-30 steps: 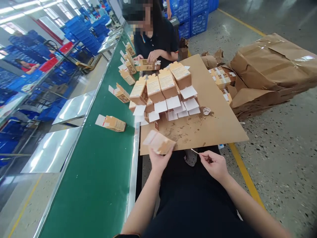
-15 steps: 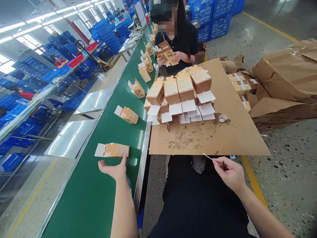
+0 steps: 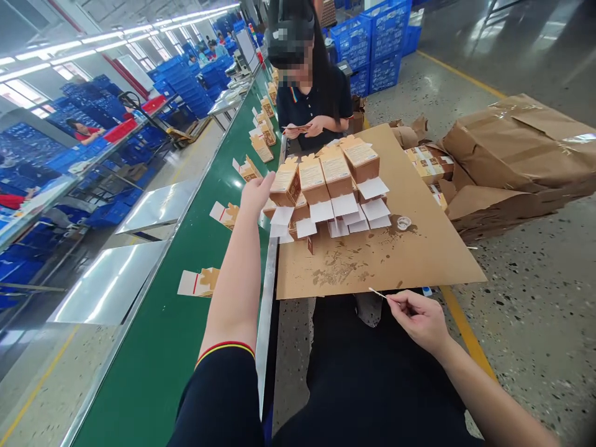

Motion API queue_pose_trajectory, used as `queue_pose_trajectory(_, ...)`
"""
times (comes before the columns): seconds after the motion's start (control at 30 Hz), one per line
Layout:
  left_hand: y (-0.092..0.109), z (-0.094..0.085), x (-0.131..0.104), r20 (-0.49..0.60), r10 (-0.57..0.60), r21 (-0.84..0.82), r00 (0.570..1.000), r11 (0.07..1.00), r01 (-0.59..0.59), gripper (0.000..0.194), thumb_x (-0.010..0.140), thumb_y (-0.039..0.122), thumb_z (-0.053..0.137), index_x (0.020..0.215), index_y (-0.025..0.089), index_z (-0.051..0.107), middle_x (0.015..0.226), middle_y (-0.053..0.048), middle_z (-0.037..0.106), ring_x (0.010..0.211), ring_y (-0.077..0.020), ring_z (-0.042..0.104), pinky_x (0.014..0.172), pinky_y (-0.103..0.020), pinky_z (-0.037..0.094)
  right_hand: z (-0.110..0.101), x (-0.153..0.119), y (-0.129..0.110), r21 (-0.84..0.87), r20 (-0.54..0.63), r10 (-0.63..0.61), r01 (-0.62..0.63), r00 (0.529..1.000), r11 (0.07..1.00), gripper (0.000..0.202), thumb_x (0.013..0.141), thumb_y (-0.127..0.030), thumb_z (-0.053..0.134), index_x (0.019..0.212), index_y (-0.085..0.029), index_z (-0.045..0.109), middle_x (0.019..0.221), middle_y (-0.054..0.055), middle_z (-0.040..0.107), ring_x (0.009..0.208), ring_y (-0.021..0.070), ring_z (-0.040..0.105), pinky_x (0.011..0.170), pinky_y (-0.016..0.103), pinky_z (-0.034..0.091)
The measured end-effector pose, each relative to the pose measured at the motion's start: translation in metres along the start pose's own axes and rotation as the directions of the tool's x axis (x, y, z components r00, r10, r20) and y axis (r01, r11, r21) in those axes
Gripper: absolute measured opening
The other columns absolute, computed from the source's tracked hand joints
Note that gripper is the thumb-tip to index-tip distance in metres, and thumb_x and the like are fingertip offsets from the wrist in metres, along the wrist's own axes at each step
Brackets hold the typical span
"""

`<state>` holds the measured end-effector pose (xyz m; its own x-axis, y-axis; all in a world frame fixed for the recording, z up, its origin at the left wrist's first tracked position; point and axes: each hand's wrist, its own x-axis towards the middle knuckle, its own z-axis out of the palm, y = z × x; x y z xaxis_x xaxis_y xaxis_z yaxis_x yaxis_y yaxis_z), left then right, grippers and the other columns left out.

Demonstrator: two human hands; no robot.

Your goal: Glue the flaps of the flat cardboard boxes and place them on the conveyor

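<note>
My left hand (image 3: 257, 194) reaches past the belt's edge to the left end of a pile of small tan-and-brown cartons. Its fingers point at the nearest upper carton (image 3: 285, 182) and are at or against its left side; whether they touch is unclear. The cartons have white flaps sticking out towards me. In my right hand (image 3: 419, 316) a thin cotton swab (image 3: 378, 293) is pinched, its tip at the front edge of the brown board (image 3: 437, 264). A small clear cup (image 3: 403, 223) stands on the board, with wet marks around it.
Cartons (image 3: 226, 215) with raised flaps stand in a row along the green conveyor belt (image 3: 139, 347); my left forearm partly covers the nearest. Across the board a co-worker (image 3: 310, 93) holds a flat carton. Brown paper-wrapped packs (image 3: 516, 155) lie at right; blue crates (image 3: 382, 43) stand behind.
My left hand has left the nearest carton on the belt and moved forward to the pile. My right hand keeps the swab. The co-worker's carton is now tilted flat, and the view has shifted.
</note>
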<state>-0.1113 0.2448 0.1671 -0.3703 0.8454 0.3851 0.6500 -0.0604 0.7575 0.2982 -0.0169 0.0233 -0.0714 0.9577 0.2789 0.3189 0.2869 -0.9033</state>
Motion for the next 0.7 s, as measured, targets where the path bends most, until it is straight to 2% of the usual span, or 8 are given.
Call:
queue_pose_trajectory(0.1, 0.013, 0.019, 0.012, 0.150, -0.206, 0.056, 0.967, 0.978, 0.200, 0.057, 0.076, 0.051, 0.107, 0.074, 0.017, 0.061, 0.073, -0.002, 0.062, 0.115, -0.0446, 0.073, 0.123, -0.088, 0.036, -0.008, 0.001, 0.000, -0.037, -0.081, -0.003, 0.000, 0.997, 0.999, 0.028, 0.102, -0.045, 0.074, 0.084, -0.026, 0.082, 0.061, 0.001, 0.065, 0.049, 0.0167, 0.059, 0.048, 0.029, 0.053)
queue_pose_trajectory(0.2, 0.028, 0.019, 0.001, 0.209, -0.320, 0.160, 0.924, 0.943, 0.290, 0.057, 0.078, 0.053, 0.105, 0.073, 0.018, 0.060, 0.081, -0.006, 0.066, 0.124, -0.0468, 0.070, 0.126, -0.084, 0.035, -0.025, 0.017, 0.005, -0.111, -0.158, -0.010, -0.008, 0.987, 0.994, 0.024, 0.099, -0.041, 0.073, 0.082, -0.025, 0.080, 0.062, 0.002, 0.065, 0.050, 0.0186, 0.060, 0.051, 0.031, 0.052)
queue_pose_trajectory(0.3, 0.040, 0.010, -0.015, 0.196, -0.346, 0.243, 0.918, 0.924, 0.296, 0.052, 0.091, 0.055, 0.094, 0.079, 0.016, 0.061, 0.099, -0.014, 0.072, 0.129, -0.0474, 0.069, 0.125, -0.079, 0.040, -0.047, 0.057, 0.013, -0.233, -0.209, -0.008, -0.042, 0.978, 0.972, 0.022, 0.096, -0.037, 0.070, 0.080, -0.023, 0.076, 0.063, 0.002, 0.064, 0.055, 0.0181, 0.060, 0.058, 0.031, 0.050)
queue_pose_trajectory(0.37, 0.043, 0.001, -0.025, 0.152, -0.313, 0.244, 0.937, 0.931, 0.271, 0.047, 0.092, 0.050, 0.093, 0.085, 0.015, 0.062, 0.111, -0.018, 0.073, 0.132, -0.0479, 0.069, 0.124, -0.076, 0.042, -0.060, 0.094, 0.017, -0.353, -0.213, 0.008, -0.085, 0.977, 0.932, 0.018, 0.094, -0.030, 0.069, 0.078, -0.021, 0.071, 0.066, 0.003, 0.066, 0.060, 0.0168, 0.059, 0.063, 0.029, 0.047)
queue_pose_trajectory(0.47, 0.036, -0.021, -0.046, 0.029, -0.245, 0.220, 0.969, 0.947, 0.233, 0.043, 0.086, 0.044, 0.093, 0.100, 0.017, 0.063, 0.127, -0.020, 0.072, 0.137, -0.0446, 0.067, 0.127, -0.068, 0.045, -0.071, 0.148, 0.021, -0.564, -0.090, 0.078, -0.115, 0.993, 0.818, 0.016, 0.092, -0.015, 0.070, 0.078, -0.021, 0.065, 0.070, 0.003, 0.068, 0.065, 0.0149, 0.055, 0.069, 0.028, 0.040)
queue_pose_trajectory(0.53, 0.026, -0.040, -0.067, -0.095, -0.180, 0.050, 0.979, 0.981, 0.185, 0.051, 0.082, 0.049, 0.093, 0.111, 0.019, 0.063, 0.132, -0.017, 0.073, 0.136, -0.0393, 0.069, 0.124, -0.060, 0.052, -0.072, 0.174, 0.024, -0.618, -0.034, 0.109, -0.107, 0.993, 0.779, 0.026, 0.091, -0.008, 0.070, 0.072, -0.022, 0.058, 0.068, 0.002, 0.066, 0.065, 0.0134, 0.050, 0.068, 0.029, 0.034)
queue_pose_trajectory(0.6, 0.016, -0.057, -0.099, -0.132, -0.157, -0.263, 0.979, 0.957, 0.118, 0.062, 0.079, 0.060, 0.091, 0.121, 0.022, 0.065, 0.136, -0.014, 0.074, 0.134, -0.0359, 0.071, 0.115, -0.052, 0.060, -0.069, 0.189, 0.027, -0.632, -0.007, 0.128, -0.103, 0.992, 0.768, 0.037, 0.090, -0.005, 0.071, 0.066, -0.024, 0.050, 0.064, 0.000, 0.060, 0.062, 0.0117, 0.043, 0.067, 0.030, 0.028)
queue_pose_trajectory(0.7, 0.007, -0.067, -0.161, 0.081, -0.197, -0.627, 0.977, 0.752, 0.203, 0.072, 0.077, 0.077, 0.084, 0.128, 0.027, 0.072, 0.143, -0.014, 0.075, 0.136, -0.0377, 0.072, 0.105, -0.049, 0.066, -0.065, 0.195, 0.031, -0.649, 0.028, 0.160, -0.104, 0.987, 0.754, 0.049, 0.089, -0.002, 0.073, 0.060, -0.026, 0.042, 0.058, -0.002, 0.053, 0.059, 0.0102, 0.033, 0.066, 0.032, 0.022)
